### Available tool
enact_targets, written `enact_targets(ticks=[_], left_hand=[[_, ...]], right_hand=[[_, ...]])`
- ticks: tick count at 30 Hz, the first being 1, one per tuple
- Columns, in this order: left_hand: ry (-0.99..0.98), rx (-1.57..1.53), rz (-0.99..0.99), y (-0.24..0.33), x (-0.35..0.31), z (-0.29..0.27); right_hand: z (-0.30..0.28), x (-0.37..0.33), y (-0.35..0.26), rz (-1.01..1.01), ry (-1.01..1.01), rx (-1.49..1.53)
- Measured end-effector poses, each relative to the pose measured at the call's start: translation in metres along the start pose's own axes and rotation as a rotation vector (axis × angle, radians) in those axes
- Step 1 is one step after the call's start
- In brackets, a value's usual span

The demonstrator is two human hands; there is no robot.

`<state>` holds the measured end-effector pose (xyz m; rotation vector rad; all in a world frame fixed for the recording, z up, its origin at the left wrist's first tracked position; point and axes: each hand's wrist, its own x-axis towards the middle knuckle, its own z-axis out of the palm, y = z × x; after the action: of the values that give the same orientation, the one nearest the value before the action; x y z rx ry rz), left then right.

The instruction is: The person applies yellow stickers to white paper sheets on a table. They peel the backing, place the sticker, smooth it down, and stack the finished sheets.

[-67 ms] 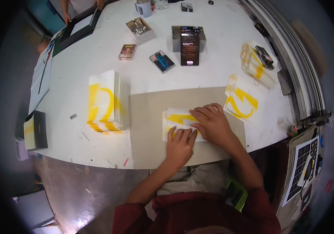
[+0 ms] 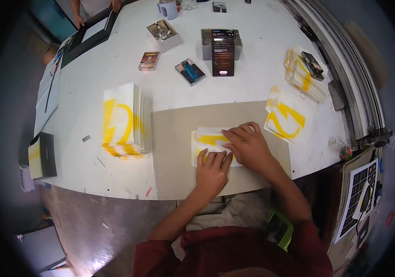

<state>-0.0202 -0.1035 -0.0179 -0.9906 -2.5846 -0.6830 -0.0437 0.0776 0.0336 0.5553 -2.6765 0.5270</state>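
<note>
Some paper (image 2: pixel 212 140) lies on the board (image 2: pixel 174 157), right of the stack (image 2: pixel 123 115). I'd press evenly, edges aligned: left hand (image 2: pixel 211 174) fingers slightly spread on it, right hand (image 2: pixel 249 146) fingers bent over it; whether they pinch, I can't tell.

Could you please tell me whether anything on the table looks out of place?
Slightly, yes: a pink scrap lies loose near the front edge of the table, left of the brown board, like stray litter. The yellow-and-white papers right of the right hand overlap askew, not squared up. Nothing looks spilled.
</note>
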Motion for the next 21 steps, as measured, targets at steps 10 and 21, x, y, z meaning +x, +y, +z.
enact_targets(ticks=[10,21], left_hand=[[-0.056,-0.031,-0.014,-0.003,0.006,-0.008],[-0.047,-0.073,-0.055,0.0,0.003,-0.004]], right_hand=[[0.009,0.018,0.019,0.06,-0.223,0.218],[0.018,0.009,-0.005,-0.088,-0.062,0.008]])
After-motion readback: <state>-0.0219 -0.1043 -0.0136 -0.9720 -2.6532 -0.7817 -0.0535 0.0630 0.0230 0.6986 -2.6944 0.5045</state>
